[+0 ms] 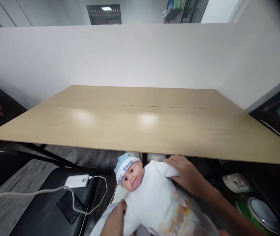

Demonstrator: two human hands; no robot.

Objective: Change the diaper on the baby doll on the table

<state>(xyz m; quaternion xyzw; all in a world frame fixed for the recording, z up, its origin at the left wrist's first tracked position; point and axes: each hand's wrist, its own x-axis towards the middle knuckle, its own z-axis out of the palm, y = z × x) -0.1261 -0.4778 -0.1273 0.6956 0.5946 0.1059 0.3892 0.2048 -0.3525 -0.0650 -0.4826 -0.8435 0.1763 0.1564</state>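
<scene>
A baby doll (152, 200) lies on its back, tilted, across the lap below the table's front edge. It wears a white long-sleeved top and a light blue and white knit cap (127, 167) with lettering on it. My left hand (116, 216) is closed, its thumb and fingers pinching the doll's sleeve on the near side. At the far sleeve, my right hand (185, 172) is wrapped round the end of the doll's arm. A clear plastic bag with coloured print (186, 216) covers the doll's lower part, so its legs are hard to make out.
A light wooden table (130, 124) spans the view against a white partition (140, 55). On a black chair (41, 200) at left lie a white power bank (77, 181) with a cable and a dark phone (69, 206). Containers (262, 213) sit on a lower shelf at right.
</scene>
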